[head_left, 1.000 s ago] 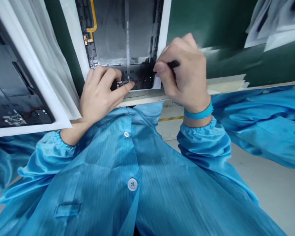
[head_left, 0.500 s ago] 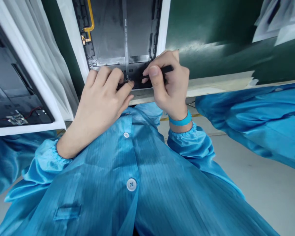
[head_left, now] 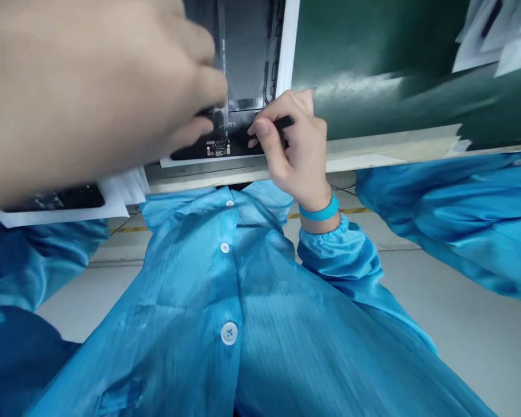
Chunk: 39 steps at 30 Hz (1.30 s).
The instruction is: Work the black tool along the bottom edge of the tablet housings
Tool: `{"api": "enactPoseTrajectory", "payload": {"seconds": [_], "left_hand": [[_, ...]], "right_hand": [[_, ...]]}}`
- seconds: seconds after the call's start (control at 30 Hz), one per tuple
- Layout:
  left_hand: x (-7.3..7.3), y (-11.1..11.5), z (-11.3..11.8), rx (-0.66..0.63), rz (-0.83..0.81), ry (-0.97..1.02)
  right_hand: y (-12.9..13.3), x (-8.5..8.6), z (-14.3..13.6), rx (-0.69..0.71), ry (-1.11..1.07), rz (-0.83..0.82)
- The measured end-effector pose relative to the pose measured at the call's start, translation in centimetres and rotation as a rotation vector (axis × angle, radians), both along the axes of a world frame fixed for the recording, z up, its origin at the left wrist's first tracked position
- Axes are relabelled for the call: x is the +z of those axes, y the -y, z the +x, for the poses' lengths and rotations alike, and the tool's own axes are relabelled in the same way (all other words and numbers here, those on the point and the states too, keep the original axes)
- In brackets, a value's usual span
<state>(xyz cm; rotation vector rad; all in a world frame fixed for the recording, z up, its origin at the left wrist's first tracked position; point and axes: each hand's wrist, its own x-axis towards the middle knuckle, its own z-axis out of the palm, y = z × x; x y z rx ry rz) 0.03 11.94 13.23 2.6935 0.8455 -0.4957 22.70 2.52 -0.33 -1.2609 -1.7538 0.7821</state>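
While my right hand (head_left: 297, 139) held a slim black tool (head_left: 284, 123) in a narrow pinch, the dark panel (head_left: 245, 69) lay beneath and left of those fingers, its long axis running away from me. The tool slanted left and slightly toward me; its tip was hard to make out. My left hand (head_left: 147, 81), a blur, loomed over the panel's left side with its fingers curled, and I cannot tell whether they held anything. Half a second before, they had rested on the small circuit board (head_left: 218, 149); now it showed just below their tips, and my right hand had barely shifted. A pale, printed strip (head_left: 224, 58) ran lengthwise between my two hands' fingers. Beyond my right fingers, the white border (head_left: 290, 46) looked flat and matte, the green surface (head_left: 351, 110) smooth and glossy.
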Motion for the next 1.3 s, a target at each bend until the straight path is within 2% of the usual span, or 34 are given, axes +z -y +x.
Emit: {"api": "enactPoseTrajectory", "payload": {"seconds": [0.07,0.13,0.2,0.3,0.47,0.63,0.8,1.1,1.3], "left_hand": [[-1.5,-2.0,1.6,-0.019,-0.07,-0.145],[-2.9,-2.8,3.2,0.019,-0.189,-0.144],[-4.1,-2.7,4.0,0.051,-0.249,-0.107],[-5.0,-2.0,4.3,0.071,-0.231,-0.087],[-5.0,-1.7,4.3,0.044,-0.178,-0.119],[-4.7,-1.5,4.6,0.003,-0.14,-0.18],[-4.9,-1.5,4.8,0.008,-0.137,-0.179],[-4.6,-1.9,5.2,0.031,-0.141,-0.222],[-4.8,-1.8,5.4,0.018,-0.129,-0.269]], "right_hand": [[0.1,0.0,0.0,-0.012,-0.051,0.015],[0.2,0.1,0.1,-0.017,-0.049,-0.016],[0.2,0.3,0.1,-0.021,-0.011,-0.076],[0.1,0.5,0.1,-0.017,-0.001,-0.141],[-0.3,0.5,0.0,0.022,0.005,-0.161],[-0.1,0.4,0.0,-0.012,0.054,-0.199],[-0.1,0.3,-0.1,-0.039,0.051,-0.155],[-0.3,0.1,-0.2,-0.005,-0.041,-0.084],[-0.3,0.1,-0.2,0.008,-0.058,-0.11]]}}
